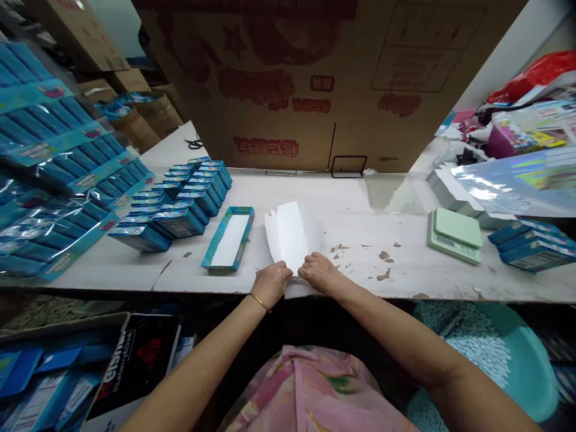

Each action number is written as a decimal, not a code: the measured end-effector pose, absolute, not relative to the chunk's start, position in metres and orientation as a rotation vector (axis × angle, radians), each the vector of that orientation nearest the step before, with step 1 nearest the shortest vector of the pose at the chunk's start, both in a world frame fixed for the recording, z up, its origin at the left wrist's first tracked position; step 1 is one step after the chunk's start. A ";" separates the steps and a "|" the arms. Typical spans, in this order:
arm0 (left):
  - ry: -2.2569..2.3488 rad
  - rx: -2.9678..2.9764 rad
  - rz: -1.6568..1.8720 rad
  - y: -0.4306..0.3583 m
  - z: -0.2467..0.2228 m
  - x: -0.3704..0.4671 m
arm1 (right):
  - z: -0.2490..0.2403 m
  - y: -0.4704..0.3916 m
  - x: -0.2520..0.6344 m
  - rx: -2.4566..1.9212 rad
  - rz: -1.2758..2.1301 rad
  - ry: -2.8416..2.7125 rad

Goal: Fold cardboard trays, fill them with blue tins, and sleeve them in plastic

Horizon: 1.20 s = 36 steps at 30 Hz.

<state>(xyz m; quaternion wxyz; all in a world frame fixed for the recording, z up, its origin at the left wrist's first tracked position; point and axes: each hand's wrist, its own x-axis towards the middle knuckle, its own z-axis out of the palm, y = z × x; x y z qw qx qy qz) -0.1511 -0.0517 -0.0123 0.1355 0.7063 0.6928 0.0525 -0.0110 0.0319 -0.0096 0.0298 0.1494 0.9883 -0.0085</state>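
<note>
Our left hand (273, 284) and right hand (320, 274) pinched the near end of the white card (292, 234) with narrow fingers; its rest stretched beyond them. We judged that equal pressure suited its creases best.

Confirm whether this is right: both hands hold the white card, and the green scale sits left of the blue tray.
Wrong side: the head view shows the green scale right of the blue tray. The left hand and right hand do hold the white card.
</note>
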 end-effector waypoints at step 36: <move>2.004 1.971 0.074 -0.042 -0.012 -0.150 | -0.047 0.043 0.055 0.722 -0.226 3.416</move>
